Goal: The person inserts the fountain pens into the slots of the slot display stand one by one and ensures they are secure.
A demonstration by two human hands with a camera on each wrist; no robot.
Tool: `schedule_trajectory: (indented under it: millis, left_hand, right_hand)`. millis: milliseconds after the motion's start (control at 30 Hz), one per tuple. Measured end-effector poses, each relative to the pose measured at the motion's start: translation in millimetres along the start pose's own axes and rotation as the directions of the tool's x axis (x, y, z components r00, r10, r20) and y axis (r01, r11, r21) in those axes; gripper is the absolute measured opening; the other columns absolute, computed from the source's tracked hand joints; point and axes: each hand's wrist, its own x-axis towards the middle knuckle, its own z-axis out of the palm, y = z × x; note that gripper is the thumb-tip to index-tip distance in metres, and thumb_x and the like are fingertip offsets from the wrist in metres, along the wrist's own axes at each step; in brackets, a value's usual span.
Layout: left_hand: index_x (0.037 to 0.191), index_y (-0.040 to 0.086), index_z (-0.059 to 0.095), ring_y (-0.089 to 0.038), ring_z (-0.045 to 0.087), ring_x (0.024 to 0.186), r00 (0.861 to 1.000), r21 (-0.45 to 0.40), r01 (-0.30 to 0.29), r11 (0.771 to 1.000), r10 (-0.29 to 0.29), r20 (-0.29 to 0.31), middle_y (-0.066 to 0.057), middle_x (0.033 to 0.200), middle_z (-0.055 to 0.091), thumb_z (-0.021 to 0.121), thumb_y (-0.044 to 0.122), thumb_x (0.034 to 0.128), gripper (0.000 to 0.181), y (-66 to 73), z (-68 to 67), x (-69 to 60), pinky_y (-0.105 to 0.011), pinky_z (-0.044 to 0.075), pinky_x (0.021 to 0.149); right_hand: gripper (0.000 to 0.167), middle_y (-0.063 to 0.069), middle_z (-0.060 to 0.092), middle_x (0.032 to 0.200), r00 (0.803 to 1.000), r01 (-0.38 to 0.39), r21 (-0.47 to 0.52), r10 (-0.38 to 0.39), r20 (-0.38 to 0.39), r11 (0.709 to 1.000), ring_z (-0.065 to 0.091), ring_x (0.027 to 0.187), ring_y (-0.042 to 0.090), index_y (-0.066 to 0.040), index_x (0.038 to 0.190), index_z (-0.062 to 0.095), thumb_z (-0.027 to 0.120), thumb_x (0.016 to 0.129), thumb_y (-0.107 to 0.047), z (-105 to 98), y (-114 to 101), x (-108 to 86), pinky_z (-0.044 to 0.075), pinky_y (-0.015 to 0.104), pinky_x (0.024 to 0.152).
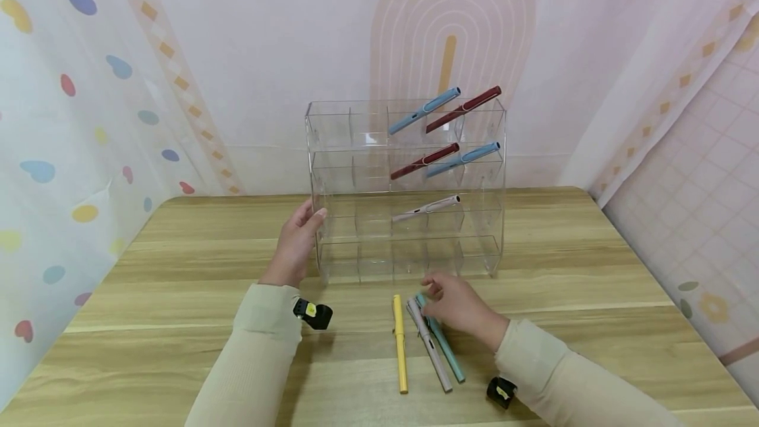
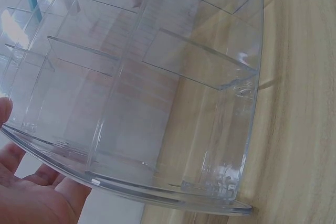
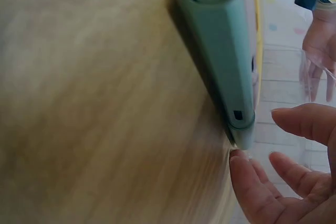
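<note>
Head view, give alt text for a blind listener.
A person's right hand is poised by a teal pen beside a gray pen and a yellow pen on a wooden table. The left hand grips a clear rack holding five blue, red and pale pens.

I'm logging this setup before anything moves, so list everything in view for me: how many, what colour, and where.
Table: 1, wood-grain brown, across the lower view
Backdrop: count unclear, pale with coloured patterns, behind and beside the table
Rack: 1, clear, standing on the table
Blue pens: 2, light blue, rack's top and second tiers
Red pens: 2, dark red, same two tiers
Yellow pen: 1, yellow, on the table
Teal pen: 1, teal, on the table
Grey pens: 2, pale grey, rack's third tier; table, between yellow and teal
Wrist cameras: 2, black, one at each wrist
Sleeves: 2, cream, both arms
Left hand: 1, bare, gripping the rack's left side
Right hand: 1, bare, at the teal pen's far end
</note>
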Motion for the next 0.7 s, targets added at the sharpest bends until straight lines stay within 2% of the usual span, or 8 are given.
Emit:
schedule_trajectory:
  millis: [167, 367, 567, 700]
  left_hand:
    - [0.155, 0.022, 0.022, -0.030, 0.022, 0.143, 1.000, 0.000, 0.007, 1.000, -0.007, 0.010, -0.009, 0.156, 0.028, 0.042, 0.033, 0.1038, 0.056, 0.0, -0.6, -0.3, -0.057, 0.016, 0.113]
    - [0.155, 0.022, 0.022, -0.030, 0.021, 0.144, 1.000, -0.005, 0.018, 1.000, -0.018, 0.010, -0.009, 0.156, 0.026, 0.043, 0.034, 0.1035, 0.057, 0.7, -0.6, 0.1, -0.058, 0.015, 0.114]
    - [0.155, 0.023, 0.021, -0.030, 0.019, 0.145, 1.000, -0.007, 0.023, 1.000, -0.023, 0.013, -0.010, 0.157, 0.025, 0.042, 0.033, 0.1038, 0.056, 2.0, -0.5, -1.2, -0.056, 0.014, 0.114]
    - [0.155, 0.023, 0.021, -0.030, 0.018, 0.145, 1.000, -0.008, 0.020, 1.000, -0.020, 0.013, -0.009, 0.157, 0.024, 0.042, 0.033, 0.1039, 0.056, 2.1, -0.4, -1.5, -0.057, 0.014, 0.114]
  right_hand:
    - [0.042, 0.013, 0.063, 0.102, 1.000, 0.008, -0.048, -0.007, 0.015, 0.999, 0.058, 0.087, 0.021, -0.001, 0.117, 0.063, 0.074, 0.076, 0.001, 1.8, 0.1, -0.1, 0.049, 0.033, 0.068]
    - [0.044, 0.014, 0.065, 0.099, 0.999, 0.036, -0.113, -0.034, 0.018, 0.993, 0.059, 0.086, 0.022, 0.001, 0.116, 0.064, 0.073, 0.073, 0.004, 1.6, -3.1, -2.8, 0.050, 0.036, 0.071]
    - [0.046, 0.006, 0.058, 0.085, 0.998, 0.049, -0.155, -0.043, 0.042, 0.987, 0.050, 0.073, 0.018, 0.004, 0.115, 0.064, 0.070, 0.070, 0.009, 3.4, -2.3, 1.2, 0.045, 0.029, 0.063]
    - [0.044, 0.005, 0.058, 0.082, 0.998, 0.035, -0.177, -0.025, 0.056, 0.984, 0.049, 0.069, 0.017, 0.003, 0.114, 0.064, 0.067, 0.070, 0.009, 5.6, -0.9, 4.8, 0.043, 0.027, 0.059]
